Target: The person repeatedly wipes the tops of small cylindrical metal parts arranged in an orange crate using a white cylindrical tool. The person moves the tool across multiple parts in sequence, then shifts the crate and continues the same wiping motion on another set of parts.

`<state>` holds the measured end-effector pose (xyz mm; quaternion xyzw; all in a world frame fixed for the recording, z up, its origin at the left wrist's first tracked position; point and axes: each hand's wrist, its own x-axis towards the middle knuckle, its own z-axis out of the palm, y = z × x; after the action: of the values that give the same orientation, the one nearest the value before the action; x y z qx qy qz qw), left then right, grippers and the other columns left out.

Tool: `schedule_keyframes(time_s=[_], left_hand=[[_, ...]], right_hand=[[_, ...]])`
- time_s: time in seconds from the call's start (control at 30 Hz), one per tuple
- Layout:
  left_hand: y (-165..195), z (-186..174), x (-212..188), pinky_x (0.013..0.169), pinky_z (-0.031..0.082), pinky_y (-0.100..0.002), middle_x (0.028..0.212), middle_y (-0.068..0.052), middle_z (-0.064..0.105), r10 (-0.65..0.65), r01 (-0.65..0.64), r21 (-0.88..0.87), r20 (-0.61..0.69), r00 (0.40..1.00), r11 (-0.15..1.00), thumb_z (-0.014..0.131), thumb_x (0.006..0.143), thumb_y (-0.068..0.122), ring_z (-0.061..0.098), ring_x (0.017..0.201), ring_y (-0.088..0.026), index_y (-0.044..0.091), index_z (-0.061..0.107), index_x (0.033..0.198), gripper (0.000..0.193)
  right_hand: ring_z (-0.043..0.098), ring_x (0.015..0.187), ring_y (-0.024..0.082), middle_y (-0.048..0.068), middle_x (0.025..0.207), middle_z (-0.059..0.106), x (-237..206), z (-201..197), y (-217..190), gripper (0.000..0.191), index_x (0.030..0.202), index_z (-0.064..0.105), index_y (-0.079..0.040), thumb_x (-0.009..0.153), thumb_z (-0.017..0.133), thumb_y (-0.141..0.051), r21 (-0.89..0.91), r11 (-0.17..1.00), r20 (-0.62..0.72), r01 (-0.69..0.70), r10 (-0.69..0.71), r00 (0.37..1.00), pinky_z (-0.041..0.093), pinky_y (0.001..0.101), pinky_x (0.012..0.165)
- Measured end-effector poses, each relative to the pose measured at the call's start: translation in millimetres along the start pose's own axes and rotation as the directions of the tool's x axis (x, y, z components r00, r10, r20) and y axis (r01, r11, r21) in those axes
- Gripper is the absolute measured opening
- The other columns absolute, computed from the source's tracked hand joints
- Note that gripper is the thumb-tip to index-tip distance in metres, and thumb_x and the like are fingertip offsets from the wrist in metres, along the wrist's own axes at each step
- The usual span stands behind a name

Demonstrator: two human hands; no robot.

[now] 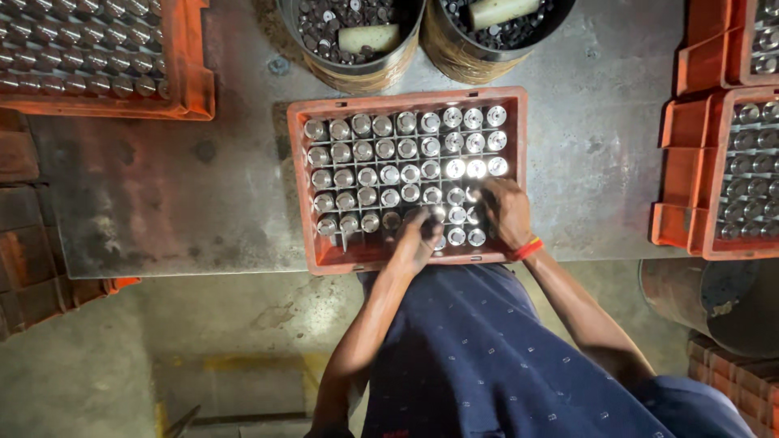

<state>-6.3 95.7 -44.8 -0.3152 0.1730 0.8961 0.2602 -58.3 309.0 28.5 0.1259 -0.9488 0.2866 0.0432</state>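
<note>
An orange crate [300, 186] sits on the metal table in front of me, filled with rows of several shiny metal cylinders [389, 150] standing upright in a grid. My left hand [415, 237] rests on the cylinders in the near rows, its fingers curled over them. My right hand [507, 212], with an orange-red band at the wrist, touches the cylinders at the near right of the crate. Whether either hand grips a piece is hidden by the fingers.
Two round bins [357, 69] [479, 61] of small metal parts stand behind the crate. More orange crates of cylinders sit at the far left [191, 89] and right [690, 162]. A dark drum [730, 304] stands at the right below the table edge.
</note>
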Motion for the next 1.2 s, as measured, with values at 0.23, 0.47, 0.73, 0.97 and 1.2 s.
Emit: schedule_keyframes(time_s=[0.23,0.47,0.73,0.97,1.2], left_hand=[[-1.9,17.3,-8.1,0.044,0.031,-0.017,0.076,0.001,0.053,0.221,-0.237,0.416,0.087,0.971,0.878,0.051,0.112,0.041,0.043,0.054,-0.005,0.005,0.064,0.133,0.044],[-23.6,33.5,0.5,0.049,0.045,-0.022,0.085,0.002,0.057,0.232,-0.088,0.722,-0.102,0.967,0.686,0.057,0.107,0.033,0.054,0.064,-0.008,0.016,0.057,0.129,0.027],[-19.2,11.1,9.6,0.051,0.048,-0.025,0.084,0.0,0.062,0.314,-0.241,0.406,-0.122,0.942,0.881,0.058,0.102,0.03,0.059,0.064,-0.008,0.017,0.055,0.125,0.026],[-0.4,37.2,-14.1,0.044,0.034,-0.018,0.077,0.003,0.052,0.351,-0.332,0.519,0.066,0.934,0.787,0.053,0.11,0.037,0.046,0.055,-0.004,0.005,0.061,0.136,0.042],[2.1,56.0,-18.6,0.045,0.035,-0.019,0.085,0.005,0.056,0.319,-0.286,0.579,0.048,0.947,0.763,0.062,0.102,0.033,0.051,0.063,-0.003,0.016,0.051,0.139,0.043]], right_hand=[[0.073,0.084,0.025,0.015,0.103,0.077,13.1,-9.1,-12.0,0.022,0.111,0.077,-0.005,0.095,0.073,-0.019,0.306,0.926,0.084,-0.219,0.203,0.976,0.056,0.0347,0.077],[0.068,0.092,0.014,0.007,0.1,0.078,-19.1,-1.5,-27.6,0.024,0.112,0.077,-0.006,0.092,0.078,-0.019,0.507,0.746,0.267,-0.432,0.341,0.901,0.054,0.0317,0.085],[0.053,0.096,0.034,0.017,0.108,0.064,-2.1,-35.3,18.0,0.017,0.098,0.077,-0.007,0.085,0.082,-0.018,-0.056,0.995,-0.042,0.08,-0.083,0.996,0.044,0.0434,0.085],[0.059,0.091,0.028,0.014,0.095,0.065,13.9,-22.3,18.0,0.019,0.101,0.079,-0.006,0.089,0.08,-0.021,0.188,0.961,-0.057,-0.204,0.218,0.974,0.047,0.0392,0.082],[0.066,0.089,0.011,0.005,0.097,0.077,3.7,15.1,-26.3,0.023,0.107,0.078,-0.002,0.093,0.078,-0.021,0.576,0.703,0.396,-0.417,0.205,0.895,0.053,0.0328,0.08]])
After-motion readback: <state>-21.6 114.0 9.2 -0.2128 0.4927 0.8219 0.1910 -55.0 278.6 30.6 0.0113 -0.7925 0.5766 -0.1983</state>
